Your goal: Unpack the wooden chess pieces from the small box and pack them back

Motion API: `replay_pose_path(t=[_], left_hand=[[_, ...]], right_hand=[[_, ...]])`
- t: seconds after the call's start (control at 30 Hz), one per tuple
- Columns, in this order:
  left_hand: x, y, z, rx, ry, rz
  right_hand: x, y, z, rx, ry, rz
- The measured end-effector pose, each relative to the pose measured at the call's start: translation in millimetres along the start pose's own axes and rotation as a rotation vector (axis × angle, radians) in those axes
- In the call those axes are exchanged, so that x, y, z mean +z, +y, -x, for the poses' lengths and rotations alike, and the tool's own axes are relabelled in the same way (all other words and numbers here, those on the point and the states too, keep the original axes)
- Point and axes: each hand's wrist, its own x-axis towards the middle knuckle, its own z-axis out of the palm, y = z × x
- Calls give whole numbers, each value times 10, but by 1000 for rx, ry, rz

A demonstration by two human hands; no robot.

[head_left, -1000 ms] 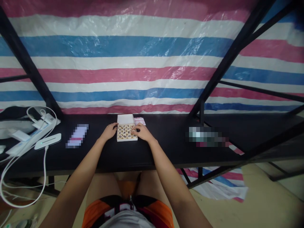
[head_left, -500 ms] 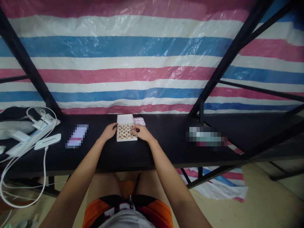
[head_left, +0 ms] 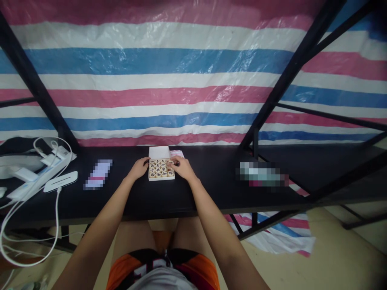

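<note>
A small white box (head_left: 162, 178) lies on the black table with its lid (head_left: 159, 152) folded back. Rows of round, pale xiangqi pieces (head_left: 157, 169) marked with dark characters fill it. My left hand (head_left: 139, 167) is at the box's left side, thumb and fingers bent against the edge near the lid. Over the right-hand column of pieces is my right hand (head_left: 182, 167), thumb and forefinger brought together on one piece at the back right. Those fingertips partly cover the pieces under them.
Pink-and-white printed paper (head_left: 177, 153) lies behind the box. A blurred phone-shaped item (head_left: 99, 174) is on the left, beside a white device (head_left: 61, 181), a power strip (head_left: 39, 173) and cables. Another blurred item (head_left: 262, 174) lies right. Black frame bars (head_left: 287, 88) stand before a striped sheet.
My right hand has shifted slightly, its thumb now more to the right on the pieces. My left hand stays at the box's left edge.
</note>
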Motion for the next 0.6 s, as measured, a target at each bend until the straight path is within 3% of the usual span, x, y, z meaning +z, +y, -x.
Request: replay_pose_path(t=[0.17, 0.33, 0.6], left_hand=[[2, 0, -2, -2, -6, -7], [1, 3, 1, -1, -6, 0], [3, -16, -5, 9, 4, 4]], right_hand=[[-79, 210, -16, 282, 156, 189], [-150, 323, 13, 526, 103, 336], [-140, 374, 13, 522, 62, 338]])
